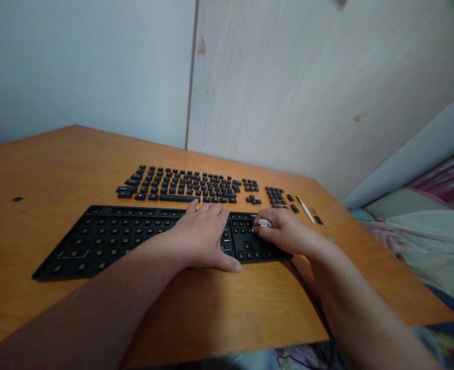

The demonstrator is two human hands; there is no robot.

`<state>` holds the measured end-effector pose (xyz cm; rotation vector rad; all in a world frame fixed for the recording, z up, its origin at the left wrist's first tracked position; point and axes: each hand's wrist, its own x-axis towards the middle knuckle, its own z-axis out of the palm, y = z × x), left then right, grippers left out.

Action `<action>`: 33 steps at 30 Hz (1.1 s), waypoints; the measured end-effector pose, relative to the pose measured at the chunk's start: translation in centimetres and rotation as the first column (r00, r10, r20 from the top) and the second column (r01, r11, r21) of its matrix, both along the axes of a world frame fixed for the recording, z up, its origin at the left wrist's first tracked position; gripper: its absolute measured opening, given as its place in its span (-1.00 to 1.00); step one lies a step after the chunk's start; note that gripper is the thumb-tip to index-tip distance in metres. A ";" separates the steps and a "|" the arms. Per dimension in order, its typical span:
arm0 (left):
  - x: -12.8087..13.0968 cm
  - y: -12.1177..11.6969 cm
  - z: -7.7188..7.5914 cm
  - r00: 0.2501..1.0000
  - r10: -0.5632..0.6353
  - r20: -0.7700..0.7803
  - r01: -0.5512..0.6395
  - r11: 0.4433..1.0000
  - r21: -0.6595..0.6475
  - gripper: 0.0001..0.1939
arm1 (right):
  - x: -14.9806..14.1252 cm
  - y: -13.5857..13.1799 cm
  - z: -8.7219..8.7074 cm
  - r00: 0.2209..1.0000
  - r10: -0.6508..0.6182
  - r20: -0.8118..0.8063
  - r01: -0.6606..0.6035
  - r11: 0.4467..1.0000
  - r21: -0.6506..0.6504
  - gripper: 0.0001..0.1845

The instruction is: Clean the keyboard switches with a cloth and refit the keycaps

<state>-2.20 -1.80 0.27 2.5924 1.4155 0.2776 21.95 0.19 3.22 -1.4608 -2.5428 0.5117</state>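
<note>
With right hand (280,226) closed round wad (265,223) and left hand (200,236) spread on keyboard (134,232), probably wiping right side, next likely needing light strokes.

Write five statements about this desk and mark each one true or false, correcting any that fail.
1. The left hand lies across the keyboard with fingers spread. True.
2. The right hand is over the keyboard's left end. False: it is over the right part.
3. Loose keycaps lie in rows beyond the keyboard. True.
4. The right hand holds the white stick. False: it holds a white wad; the white stick lies on the desk.
5. The spacebar is fitted on the keyboard. False: the spacebar lies among the loose keycaps.
</note>
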 end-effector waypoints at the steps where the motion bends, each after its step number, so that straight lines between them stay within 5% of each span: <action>1: 0.0 0.0 0.0 1.000 0.001 -0.001 -0.001 1.000 0.000 0.21 | 0.0 -0.2 0.2 1.000 0.014 0.005 -0.014 1.000 -0.017 -0.92; 10: 0.0 0.0 0.0 1.000 0.008 0.000 -0.008 1.000 0.009 0.19 | 0.4 -1.7 1.1 0.996 0.087 -0.010 -0.087 0.976 -0.198 -0.92; 18: 0.0 0.0 0.0 1.000 0.001 -0.007 -0.001 1.000 -0.004 0.20 | -0.6 -1.5 0.6 0.999 0.051 0.016 -0.051 0.999 -0.006 -0.92; 23: 0.0 0.1 -0.2 1.000 0.002 0.002 -0.003 1.000 0.010 0.21 | -0.3 -2.1 0.9 0.991 0.137 -0.004 -0.136 0.977 -0.166 -0.91; 29: 0.0 0.0 -0.2 1.000 0.010 0.003 -0.010 1.000 0.007 0.20 | -0.6 -2.0 1.0 0.997 0.070 0.016 -0.069 0.997 -0.042 -0.90; 33: 0.0 0.0 -0.1 1.000 0.009 0.002 -0.009 1.000 0.005 0.19 | -0.6 -2.0 1.0 0.991 0.134 0.001 -0.133 0.983 -0.129 -0.90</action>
